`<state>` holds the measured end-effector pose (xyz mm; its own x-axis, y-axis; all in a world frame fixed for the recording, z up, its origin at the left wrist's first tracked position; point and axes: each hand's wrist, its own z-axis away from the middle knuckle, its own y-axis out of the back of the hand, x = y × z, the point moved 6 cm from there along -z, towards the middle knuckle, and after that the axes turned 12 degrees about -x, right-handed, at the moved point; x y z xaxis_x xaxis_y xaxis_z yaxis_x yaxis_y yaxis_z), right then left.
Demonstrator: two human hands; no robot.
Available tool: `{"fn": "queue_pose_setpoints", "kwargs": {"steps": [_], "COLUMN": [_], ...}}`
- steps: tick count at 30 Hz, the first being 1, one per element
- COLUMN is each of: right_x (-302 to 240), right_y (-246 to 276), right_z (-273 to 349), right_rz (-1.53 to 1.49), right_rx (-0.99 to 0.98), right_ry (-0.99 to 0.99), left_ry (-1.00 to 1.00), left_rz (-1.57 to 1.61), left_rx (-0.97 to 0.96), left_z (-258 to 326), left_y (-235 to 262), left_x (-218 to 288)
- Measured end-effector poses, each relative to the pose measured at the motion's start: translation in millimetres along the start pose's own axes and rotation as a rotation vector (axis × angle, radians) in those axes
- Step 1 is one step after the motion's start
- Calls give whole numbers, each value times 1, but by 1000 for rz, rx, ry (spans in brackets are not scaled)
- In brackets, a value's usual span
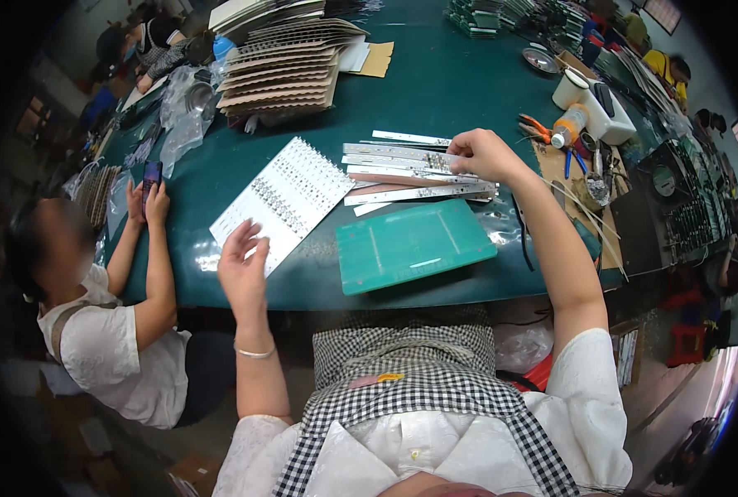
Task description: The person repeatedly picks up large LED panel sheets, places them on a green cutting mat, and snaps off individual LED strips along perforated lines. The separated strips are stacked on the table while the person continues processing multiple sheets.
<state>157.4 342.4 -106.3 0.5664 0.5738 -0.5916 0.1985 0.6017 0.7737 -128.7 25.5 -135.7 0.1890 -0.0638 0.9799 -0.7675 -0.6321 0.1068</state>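
My left hand (243,258) hovers at the lower left edge of a white circuit board panel (290,195) covered with dark dots. Its fingers are loosely bent and apart from the thumb, with nothing visible between them. My right hand (486,156) is at the right end of a loose pile of narrow white circuit board strips (385,164), finger and thumb pinched on one strip. Its fingertips partly hide that end. Just below the pile, a flat green plastic tray (416,246) lies near the table's front edge.
A tall stack of boards with brownish layers (282,74) stands at the back left. At the right are orange-handled pliers (536,128), an orange-labelled bottle (569,126) and a white container (610,114). A co-worker (104,323) sits at the left, holding a phone (151,176).
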Motion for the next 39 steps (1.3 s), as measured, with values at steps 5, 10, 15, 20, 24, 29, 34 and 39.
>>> {"fn": "queue_pose_setpoints", "kwargs": {"steps": [5, 10, 15, 20, 24, 29, 34, 39], "right_x": [31, -27, -80, -99, -103, -102, -9, 17], "right_y": [-7, -33, -104, -117, -107, -46, -33, -42], "right_z": [-42, -80, -140, -162, -148, -32, 53, 94], "right_rz": [249, 338, 122, -66, -567, -820, -856, -920], "right_rx": [-72, 55, -68, -86, -271, -153, 63, 96], "right_ry": [-180, 20, 201, 53, 27, 60, 71, 43], "left_ry": [83, 72, 208, 200, 136, 1, 174, 187], "left_rz": [-662, -970, -943, -833, -708, 200, 415, 321], "left_rx": [136, 168, 166, 185, 198, 205, -329, -442], "left_z": [24, 41, 39, 36, 34, 32, 26, 9], "left_y": [58, 74, 70, 70, 70, 30, -51, -92], "left_x": [-21, -50, -63, -67, -66, -27, -1, 9]}}
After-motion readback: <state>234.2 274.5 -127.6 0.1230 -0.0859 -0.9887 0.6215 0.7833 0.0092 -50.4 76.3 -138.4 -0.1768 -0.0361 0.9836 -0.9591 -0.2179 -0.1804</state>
